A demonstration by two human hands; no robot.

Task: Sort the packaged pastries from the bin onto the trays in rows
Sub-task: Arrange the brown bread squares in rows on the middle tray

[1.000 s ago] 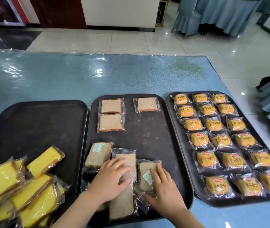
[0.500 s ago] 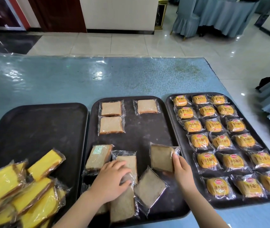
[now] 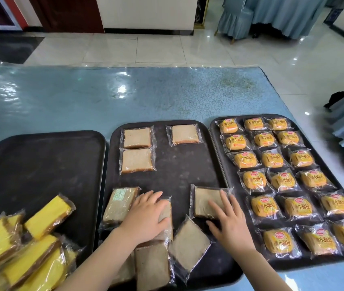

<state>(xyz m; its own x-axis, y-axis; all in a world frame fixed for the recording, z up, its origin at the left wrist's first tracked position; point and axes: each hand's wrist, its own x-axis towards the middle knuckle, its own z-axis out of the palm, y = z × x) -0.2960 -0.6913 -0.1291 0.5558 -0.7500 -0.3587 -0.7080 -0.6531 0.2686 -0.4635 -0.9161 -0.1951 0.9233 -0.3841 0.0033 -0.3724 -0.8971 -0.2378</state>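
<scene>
- On the middle tray [image 3: 179, 177], near its right rim, a wrapped brown bread slice [image 3: 205, 199] is lain upon by the right hand [image 3: 227, 223]; the fingers are spread nearly straight across the wrapper, and the thumb is set against its near edge.
- Toward the near left of the same tray, a loose heap of wrapped slices [image 3: 150, 263] is pressed by the left hand [image 3: 145, 217], whose fingers are extended flat and close together over the topmost packet.
- Between the two hands, one slice packet [image 3: 187, 248] is seen turned diagonally, touched by neither hand.
- At the far end of the middle tray, three slice packets [image 3: 137, 149] are laid flat: two in a left column, one alone to the right.
- On the right tray [image 3: 233, 185], round yellow bun packets [image 3: 271, 179] are set out in rows of three.
- On the left tray [image 3: 41, 164], yellow cake packets [image 3: 20, 248] are piled at the near corner.
- All three trays are borne by a blue table [image 3: 104, 97].
</scene>
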